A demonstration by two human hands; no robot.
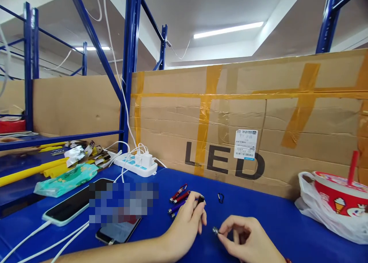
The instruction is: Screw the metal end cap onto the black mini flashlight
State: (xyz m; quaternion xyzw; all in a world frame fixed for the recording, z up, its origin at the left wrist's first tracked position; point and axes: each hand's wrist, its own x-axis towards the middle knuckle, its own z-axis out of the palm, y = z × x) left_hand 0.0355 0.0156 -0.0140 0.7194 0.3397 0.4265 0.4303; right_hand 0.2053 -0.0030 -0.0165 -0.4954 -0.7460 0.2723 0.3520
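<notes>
The left hand [188, 219] pinches a small black tube [200, 200] — the right hand [244, 236], just beside, pinches a tiny metal cap [215, 230] — with little pen-lights [179, 198] lying just beyond.

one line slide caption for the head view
Left hand holds a black tube, right hand a small cap, above a blue table.

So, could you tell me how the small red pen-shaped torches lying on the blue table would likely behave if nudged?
The red torches look like slim round metal tubes, so they would probably roll on the smooth blue table. They seem stiff and light for their size. The clips at their ends may stop a roll early, though that is hard to judge.
</notes>
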